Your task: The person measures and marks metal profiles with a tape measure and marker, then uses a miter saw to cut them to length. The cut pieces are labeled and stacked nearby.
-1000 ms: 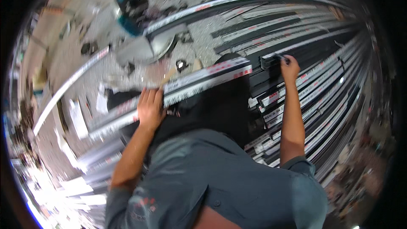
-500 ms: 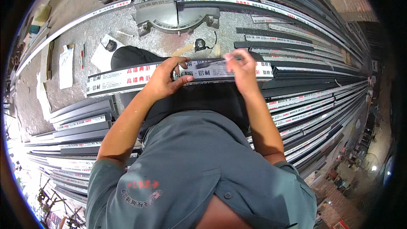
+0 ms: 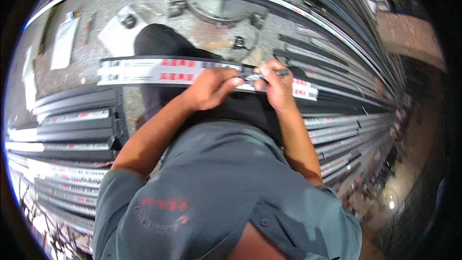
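A long metal profile bar [image 3: 144, 72], wrapped in white printed film with dark edges, lies across my lap with its right end lower. My left hand [image 3: 211, 87] is closed on the bar near its middle, thumb and fingertips pointing right. Just right of it, my right hand [image 3: 276, 89] pinches a slim dark pen-like tool [image 3: 283, 73]. The tool's back end sticks out to the right. Its front end reaches the bar close to my left fingertips; blur hides its exact shape and whether it touches.
A mitre saw [image 3: 211, 7] stands ahead on the floor. Between it and my knees lies a tape measure [image 3: 238, 42]. White paper [image 3: 118, 33] and a notepad [image 3: 65, 38] lie to the left. Stacked profiles [image 3: 332, 123] fill the right side; more profiles [image 3: 79, 115] lie lower left.
My left hand has slid right along the bar, close to my right hand. The tool has come down toward the bar. The bar now slopes down to the right, and the whole view has shifted.
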`<state>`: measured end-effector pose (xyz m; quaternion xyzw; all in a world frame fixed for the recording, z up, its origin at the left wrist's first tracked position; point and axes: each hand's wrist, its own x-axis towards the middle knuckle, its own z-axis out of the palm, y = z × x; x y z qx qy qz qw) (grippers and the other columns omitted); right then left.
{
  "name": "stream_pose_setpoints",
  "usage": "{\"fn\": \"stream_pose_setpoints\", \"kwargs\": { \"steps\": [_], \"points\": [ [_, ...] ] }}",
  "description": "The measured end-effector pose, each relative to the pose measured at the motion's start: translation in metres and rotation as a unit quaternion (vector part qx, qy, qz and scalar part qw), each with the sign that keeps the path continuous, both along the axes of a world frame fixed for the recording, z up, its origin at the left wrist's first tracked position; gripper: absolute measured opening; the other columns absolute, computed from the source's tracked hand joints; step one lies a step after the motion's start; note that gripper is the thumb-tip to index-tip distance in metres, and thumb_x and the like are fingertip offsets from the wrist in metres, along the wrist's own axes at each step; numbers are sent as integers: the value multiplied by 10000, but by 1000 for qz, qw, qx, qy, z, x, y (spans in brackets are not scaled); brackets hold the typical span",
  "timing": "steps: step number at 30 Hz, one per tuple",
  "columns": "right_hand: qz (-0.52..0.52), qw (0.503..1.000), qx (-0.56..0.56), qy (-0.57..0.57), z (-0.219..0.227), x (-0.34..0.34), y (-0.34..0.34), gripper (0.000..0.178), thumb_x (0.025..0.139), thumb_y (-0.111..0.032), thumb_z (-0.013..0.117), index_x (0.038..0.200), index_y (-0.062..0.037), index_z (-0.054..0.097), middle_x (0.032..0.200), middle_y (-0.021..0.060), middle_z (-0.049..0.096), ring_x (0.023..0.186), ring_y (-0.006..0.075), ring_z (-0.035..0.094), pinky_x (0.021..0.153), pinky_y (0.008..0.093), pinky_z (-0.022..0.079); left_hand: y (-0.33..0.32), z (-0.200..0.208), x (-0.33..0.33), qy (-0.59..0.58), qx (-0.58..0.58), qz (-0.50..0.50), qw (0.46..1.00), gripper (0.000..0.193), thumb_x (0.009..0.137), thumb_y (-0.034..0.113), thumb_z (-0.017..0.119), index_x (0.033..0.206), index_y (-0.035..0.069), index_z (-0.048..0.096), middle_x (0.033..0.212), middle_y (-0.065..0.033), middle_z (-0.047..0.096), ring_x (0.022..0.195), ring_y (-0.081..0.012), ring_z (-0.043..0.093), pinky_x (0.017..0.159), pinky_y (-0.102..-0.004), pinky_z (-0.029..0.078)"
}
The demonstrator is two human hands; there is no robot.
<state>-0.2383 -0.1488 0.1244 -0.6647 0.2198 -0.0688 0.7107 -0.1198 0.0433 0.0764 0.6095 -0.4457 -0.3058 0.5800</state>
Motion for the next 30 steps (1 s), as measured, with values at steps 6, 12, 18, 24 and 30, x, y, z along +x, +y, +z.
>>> {"fn": "stream_pose_setpoints", "kwargs": {
  "steps": [6, 12, 18, 24, 30],
  "points": [
    [-152, 981, 88, -78, -9, -12, -32, 233, 1023, -233, 586, 912, -33, 631, 708, 98, 601, 611, 185, 540, 622, 362, 469, 9, 1, 1, 117, 67, 44, 990, 496, 1134, 350, 381, 803, 8, 522, 672, -90, 474, 649, -234, 468, 637, -404, 407],
    [-191, 977, -66, -64, 4, -77, -114, 248, 993, -153, 680, 1122, 58, 672, 933, 134, 698, 857, 184, 662, 813, 346, 527, 9, -11, 5, 184, -5, 23, 983, 548, 1142, 453, 324, 806, 39, 449, 710, -2, 424, 659, -140, 383, 621, -318, 350],
    [-169, 971, -157, 55, -27, -113, -99, 70, 950, -56, 694, 987, -4, 665, 875, 74, 687, 795, 131, 658, 763, 293, 542, 6, -10, 3, 149, -16, 25, 988, 541, 1140, 450, 336, 803, 40, 443, 699, -18, 428, 649, -144, 388, 615, -319, 352],
    [-129, 956, -260, 48, -39, -108, -89, 80, 957, -40, 682, 1021, 8, 695, 907, 63, 700, 762, 100, 618, 714, 252, 501, 7, -8, 3, 117, -17, 23, 993, 543, 1135, 444, 354, 799, 32, 461, 694, -37, 465, 646, -161, 420, 625, -325, 376],
    [-113, 954, -269, 73, -31, -117, -92, 93, 955, -35, 680, 1037, 5, 700, 910, 48, 704, 755, 81, 599, 701, 244, 490, 6, -7, 2, 112, -5, 33, 993, 545, 1134, 440, 360, 796, 28, 474, 699, -44, 482, 657, -173, 442, 634, -332, 388]
  ]
}}
